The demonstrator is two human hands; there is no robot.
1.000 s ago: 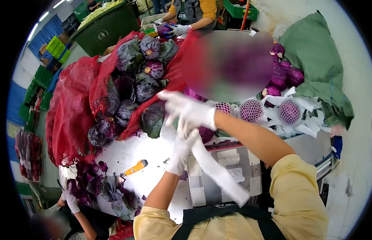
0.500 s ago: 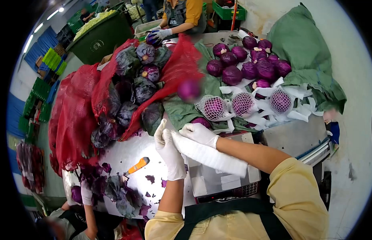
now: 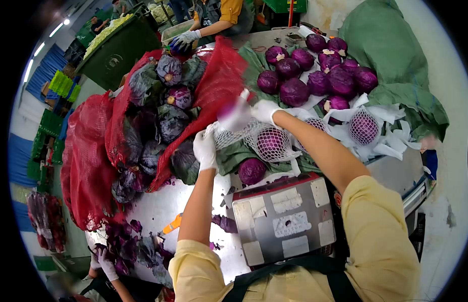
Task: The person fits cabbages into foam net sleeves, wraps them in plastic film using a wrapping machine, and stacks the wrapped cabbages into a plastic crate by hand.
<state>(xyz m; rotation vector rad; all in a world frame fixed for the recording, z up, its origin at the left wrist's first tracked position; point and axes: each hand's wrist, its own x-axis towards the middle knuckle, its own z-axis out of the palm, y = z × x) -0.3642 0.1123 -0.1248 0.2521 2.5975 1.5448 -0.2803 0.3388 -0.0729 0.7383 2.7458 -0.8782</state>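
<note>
My left hand [image 3: 206, 151], in a white glove, is closed on a white foam net sleeve [image 3: 229, 136]. The net stretches up and right from it, below a blurred purple cabbage [image 3: 230, 111] partly covered in white. My right hand [image 3: 265, 111], also gloved, is at the cabbage's right side, fingers bent toward the net; its fingertips are partly lost in the blur. Just below lies a red cabbage in a foam net [image 3: 272, 145]. Nearer me, a bare red cabbage [image 3: 252, 171] rests beside the metal scale [image 3: 292, 224].
Peeled red cabbages [image 3: 340, 80] and a netted cabbage [image 3: 364, 126] lie at right beside a green sack [image 3: 385, 45]. Red mesh bags [image 3: 88, 161] hold unpeeled cabbages at left. An orange-handled knife [image 3: 172, 224] lies near loose leaves. Co-workers' gloved hands [image 3: 186, 38] [image 3: 107, 264] are nearby.
Both hands have moved up and away from me, from above the scale to the blurred cabbage. The folded foam net is now stretched between them, and the scale top is uncovered.
</note>
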